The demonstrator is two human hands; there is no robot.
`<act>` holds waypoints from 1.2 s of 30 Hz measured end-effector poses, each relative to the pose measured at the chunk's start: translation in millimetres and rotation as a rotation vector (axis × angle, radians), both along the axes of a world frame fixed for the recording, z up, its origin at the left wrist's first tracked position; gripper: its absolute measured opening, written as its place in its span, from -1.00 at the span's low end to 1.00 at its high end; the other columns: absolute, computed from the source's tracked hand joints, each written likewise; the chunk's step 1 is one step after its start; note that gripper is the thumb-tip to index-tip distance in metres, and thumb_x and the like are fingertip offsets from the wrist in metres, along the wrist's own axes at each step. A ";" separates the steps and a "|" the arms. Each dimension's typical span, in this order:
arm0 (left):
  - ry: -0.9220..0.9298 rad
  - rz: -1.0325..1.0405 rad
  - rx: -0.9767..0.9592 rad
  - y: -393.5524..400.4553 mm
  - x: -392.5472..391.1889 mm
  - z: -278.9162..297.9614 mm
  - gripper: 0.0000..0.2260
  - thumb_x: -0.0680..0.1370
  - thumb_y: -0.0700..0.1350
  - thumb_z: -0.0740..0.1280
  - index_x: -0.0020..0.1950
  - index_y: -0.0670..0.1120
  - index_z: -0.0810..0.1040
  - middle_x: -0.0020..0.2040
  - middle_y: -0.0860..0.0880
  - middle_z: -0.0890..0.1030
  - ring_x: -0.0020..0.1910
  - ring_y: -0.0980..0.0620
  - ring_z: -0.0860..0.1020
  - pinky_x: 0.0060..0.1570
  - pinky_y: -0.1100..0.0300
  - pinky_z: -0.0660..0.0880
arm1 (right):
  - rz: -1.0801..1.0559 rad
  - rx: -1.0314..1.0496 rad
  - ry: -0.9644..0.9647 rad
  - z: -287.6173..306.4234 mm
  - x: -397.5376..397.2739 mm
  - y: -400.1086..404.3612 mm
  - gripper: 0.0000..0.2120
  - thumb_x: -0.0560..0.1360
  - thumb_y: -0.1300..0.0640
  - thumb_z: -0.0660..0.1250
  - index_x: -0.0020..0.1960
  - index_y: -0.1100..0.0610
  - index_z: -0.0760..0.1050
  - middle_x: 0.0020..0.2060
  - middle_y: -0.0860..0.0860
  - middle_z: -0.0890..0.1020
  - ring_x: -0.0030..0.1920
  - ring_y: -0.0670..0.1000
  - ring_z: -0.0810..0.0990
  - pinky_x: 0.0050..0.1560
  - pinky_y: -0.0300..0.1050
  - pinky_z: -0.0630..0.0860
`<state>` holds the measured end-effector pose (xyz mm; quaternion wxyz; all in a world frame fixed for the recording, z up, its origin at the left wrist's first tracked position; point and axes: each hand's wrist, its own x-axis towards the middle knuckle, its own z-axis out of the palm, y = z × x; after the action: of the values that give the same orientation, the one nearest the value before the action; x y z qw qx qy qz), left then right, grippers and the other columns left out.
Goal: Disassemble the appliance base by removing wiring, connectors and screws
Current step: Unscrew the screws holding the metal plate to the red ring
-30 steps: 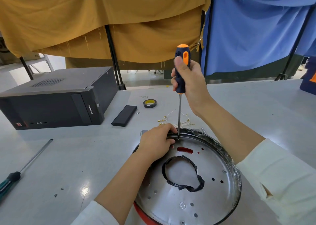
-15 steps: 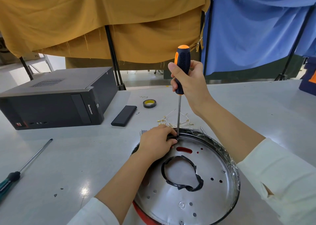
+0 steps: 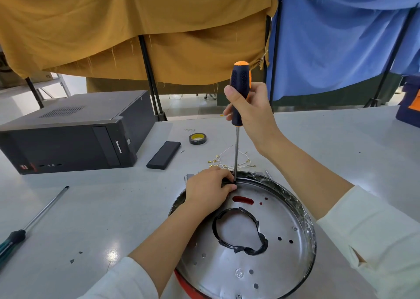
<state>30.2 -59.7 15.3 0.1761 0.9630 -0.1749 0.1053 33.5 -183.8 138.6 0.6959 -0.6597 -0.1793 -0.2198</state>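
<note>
Right hand (image 3: 252,110) is gripping one orange-black screwdriver (image 3: 239,94) upright, tip sitting at the far rim of the base (image 3: 272,264). Left hand (image 3: 208,190) is resting on that rim, fingers curled around the tip; whether it is pinching anything, cannot tell. Base is lying near the desk (image 3: 113,207) front edge: one round shiny metal disc, black rim, red edge below, several small holes, one red slot, one black tape ring (image 3: 238,232) in the middle. Also sitting on the desk: one computer case (image 3: 68,130), one tape roll (image 3: 197,138), one black bar (image 3: 164,155), one second screwdriver (image 3: 29,223), a wire bundle (image 3: 227,162).
</note>
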 end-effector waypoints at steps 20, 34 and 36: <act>-0.020 0.010 -0.009 -2.0 -0.9 0.3 -0.83 0.53 0.17 0.26 0.04 0.17 0.55 0.12 0.17 0.53 0.11 0.10 0.50 -0.17 0.19 0.27 | -0.050 0.009 0.024 -3.1 3.9 1.6 -0.64 0.52 0.13 0.34 0.13 0.15 0.18 -0.18 0.09 0.46 -0.39 -0.07 0.45 -0.27 -0.25 0.52; -0.026 0.001 -0.002 -2.1 -1.6 0.6 -0.83 0.53 0.17 0.26 0.03 0.16 0.55 0.10 0.17 0.53 0.09 0.11 0.50 -0.19 0.20 0.30 | -0.014 0.006 0.041 -2.3 0.8 1.2 -0.69 0.54 0.16 0.31 0.12 0.14 0.18 -0.19 0.01 0.45 -0.38 -0.06 0.46 -0.21 -0.14 0.52; -0.025 0.002 -0.006 -2.4 -1.5 0.5 -0.83 0.53 0.17 0.26 0.02 0.16 0.55 0.10 0.17 0.53 0.08 0.11 0.50 -0.19 0.20 0.29 | 0.011 -0.027 0.052 -1.2 0.1 -0.3 -0.76 0.56 0.15 0.28 0.12 0.15 0.25 -0.16 0.05 0.49 -0.34 -0.05 0.50 -0.19 -0.14 0.53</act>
<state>28.6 -62.1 15.8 0.1768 0.9612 -0.1759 0.1179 33.7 -184.1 137.4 0.6927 -0.6735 -0.1676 -0.1963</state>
